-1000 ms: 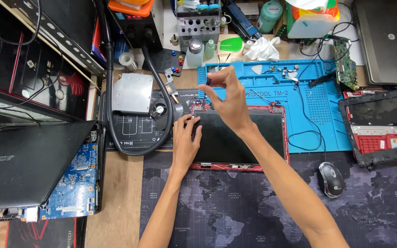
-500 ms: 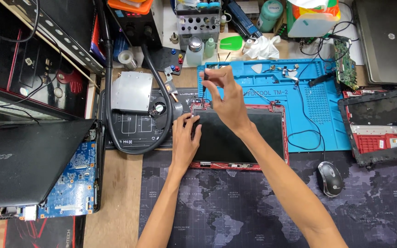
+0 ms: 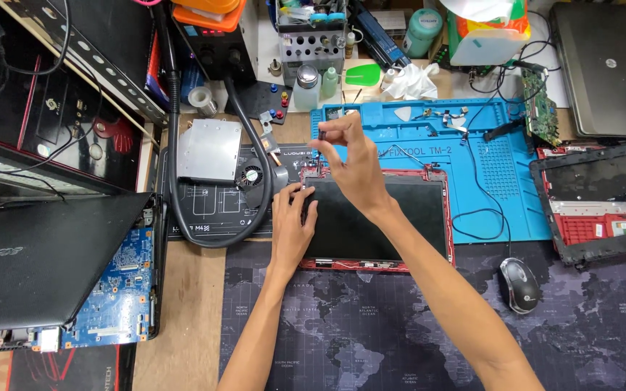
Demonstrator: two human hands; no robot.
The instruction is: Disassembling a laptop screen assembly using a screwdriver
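Observation:
A dark laptop screen panel in a red frame [image 3: 400, 217] lies flat in the middle of the desk, partly on a blue work mat [image 3: 501, 174]. My left hand [image 3: 291, 221] rests flat on the panel's left edge, fingers spread. My right hand [image 3: 353, 156] hovers over the panel's top left corner. Its thumb and fingers pinch a small dark part [image 3: 321, 135], too small to identify. My right forearm crosses the panel diagonally and hides some of it.
A black mouse [image 3: 520, 284] sits right of the panel, on a world-map desk mat [image 3: 371, 326]. A black hose [image 3: 175, 188] loops at the left beside a fan [image 3: 252, 175] and a silver drive [image 3: 210, 148]. Opened laptops lie at left [image 3: 38, 261] and right [image 3: 595, 203].
My right hand's pinched fingers have dipped slightly toward the panel's top left corner. The left hand has stayed on the panel's edge.

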